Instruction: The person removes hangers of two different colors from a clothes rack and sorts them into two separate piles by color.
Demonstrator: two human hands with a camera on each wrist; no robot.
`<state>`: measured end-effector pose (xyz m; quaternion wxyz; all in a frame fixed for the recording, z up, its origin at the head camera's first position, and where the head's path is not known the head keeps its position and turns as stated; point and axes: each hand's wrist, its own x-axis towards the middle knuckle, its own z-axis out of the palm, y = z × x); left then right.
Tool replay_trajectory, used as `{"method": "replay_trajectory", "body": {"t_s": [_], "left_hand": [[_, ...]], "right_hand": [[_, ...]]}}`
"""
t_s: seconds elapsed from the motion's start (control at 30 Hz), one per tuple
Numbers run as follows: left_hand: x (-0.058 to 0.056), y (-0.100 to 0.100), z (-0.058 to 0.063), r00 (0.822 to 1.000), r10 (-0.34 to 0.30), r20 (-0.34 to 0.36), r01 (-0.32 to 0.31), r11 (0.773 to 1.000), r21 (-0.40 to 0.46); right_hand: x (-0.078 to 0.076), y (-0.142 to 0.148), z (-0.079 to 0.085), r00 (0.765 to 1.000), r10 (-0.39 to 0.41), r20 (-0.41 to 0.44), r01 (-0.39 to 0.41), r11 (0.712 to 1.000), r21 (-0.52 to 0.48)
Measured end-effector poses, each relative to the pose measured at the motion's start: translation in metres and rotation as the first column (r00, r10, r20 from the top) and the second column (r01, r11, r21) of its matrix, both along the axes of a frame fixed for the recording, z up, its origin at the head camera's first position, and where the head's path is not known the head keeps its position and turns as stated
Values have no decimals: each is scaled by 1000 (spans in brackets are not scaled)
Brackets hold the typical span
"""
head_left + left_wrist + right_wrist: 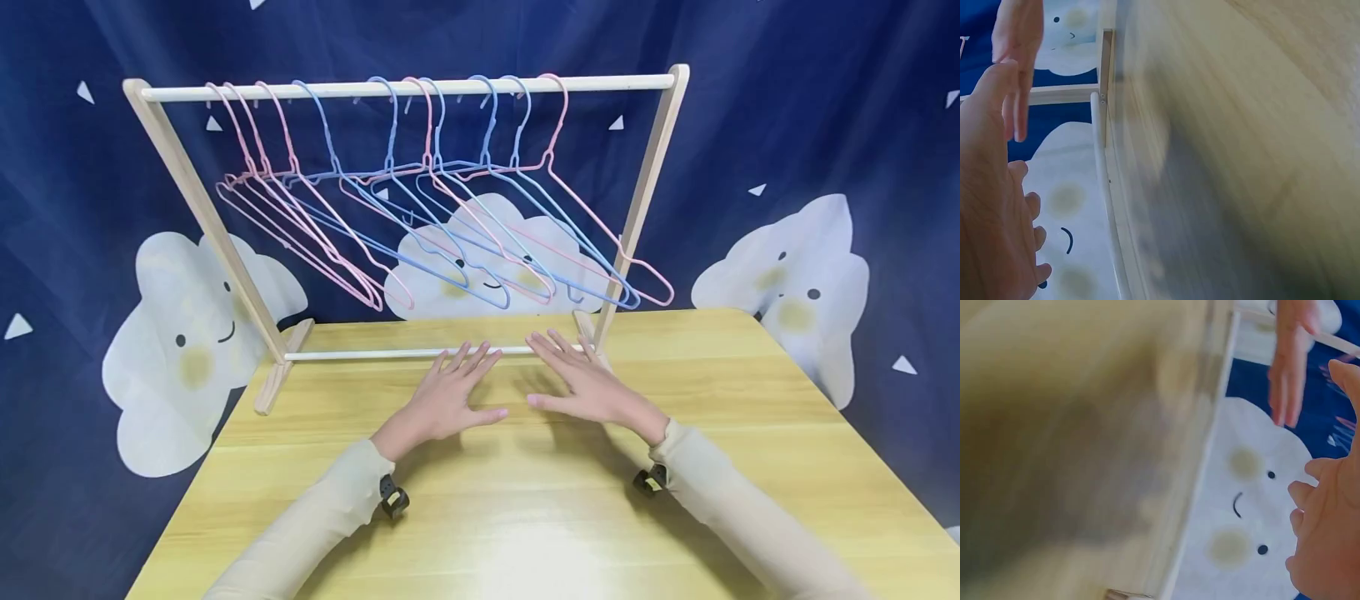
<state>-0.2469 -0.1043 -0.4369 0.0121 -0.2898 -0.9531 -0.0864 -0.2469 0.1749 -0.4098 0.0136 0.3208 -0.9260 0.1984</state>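
Both hands hover over the wooden table, palms down, with nothing held. My left hand [448, 398] has its fingers extended toward the rack's lower bar [390, 354] and its thumb spread to the right. Facing it, my right hand [588, 392] also has straight fingers, its thumb pointing left. A small gap separates the two thumbs. Behind them stands a wooden rack [180, 162] whose white top rail [600, 83] carries several wire hangers, among them a pink hanger [592, 212] at the right end and a blue hanger [397, 196] near the middle.
The light wood table [675, 375] fills the lower view. A dark blue curtain [750, 108] with a white cloud [787, 292] and other cloud prints hangs behind the rack. The rack's left foot [281, 371] rests near the table's left edge. Each wrist wears a black strap [392, 497].
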Motion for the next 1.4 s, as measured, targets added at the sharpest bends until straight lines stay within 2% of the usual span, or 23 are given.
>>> {"method": "replay_trajectory", "body": {"t_s": [0.2, 0.33, 0.43, 0.53, 0.6, 0.67, 0.73, 0.83, 0.97, 1.07, 1.17, 1.2, 1.27, 1.33, 1.4], "left_hand": [[-1, -6, -1, 1000, 12, 2, -12, 1000, 4], [0, -9, -3, 1000, 26, -5, -26, 1000, 12], [0, -12, -5, 999, 39, -15, -38, 998, 47], [0, -17, -5, 998, 49, -42, -44, 993, 112], [0, -22, -4, 995, 47, -86, -32, 986, 166], [1, -26, -1, 990, 48, -133, -18, 976, 217], [3, -30, 5, 981, 48, -189, 3, 965, 264], [6, -35, 17, 958, 50, -282, 50, 940, 339], [13, -38, 37, 909, 38, -414, 145, 904, 402], [21, -39, 52, 866, 16, -499, 227, 877, 423], [28, -39, 66, 811, -16, -585, 329, 839, 433], [30, -39, 71, 787, -27, -617, 367, 825, 431], [33, -39, 82, 727, -49, -685, 443, 795, 413], [34, -40, 94, 646, -54, -761, 513, 769, 381], [32, -42, 108, 568, -30, -822, 547, 761, 350]], "right_hand": [[-11, 6, 19, 997, -31, -73, 23, 993, -115], [-19, 17, 29, 980, -97, -171, 59, 975, -215], [-26, 28, 33, 946, -156, -284, 62, 948, -313], [-36, 37, 36, 887, -222, -404, 40, 910, -412], [-43, 42, 38, 854, -261, -449, 22, 882, -471], [-52, 45, 39, 836, -300, -460, 12, 848, -530], [-59, 48, 40, 843, -313, -438, -4, 810, -587], [-69, 50, 40, 873, -321, -367, 2, 756, -655], [-77, 51, 40, 914, -316, -254, 32, 682, -731], [-81, 51, 39, 932, -306, -195, 40, 622, -782], [-82, 50, 37, 947, -286, -145, 35, 543, -839], [-82, 51, 37, 949, -284, -135, 33, 519, -854], [-81, 53, 35, 949, -289, -126, 28, 477, -878], [-79, 56, 34, 951, -287, -116, 21, 433, -901], [-76, 60, 33, 953, -280, -111, 11, 399, -917]]}}
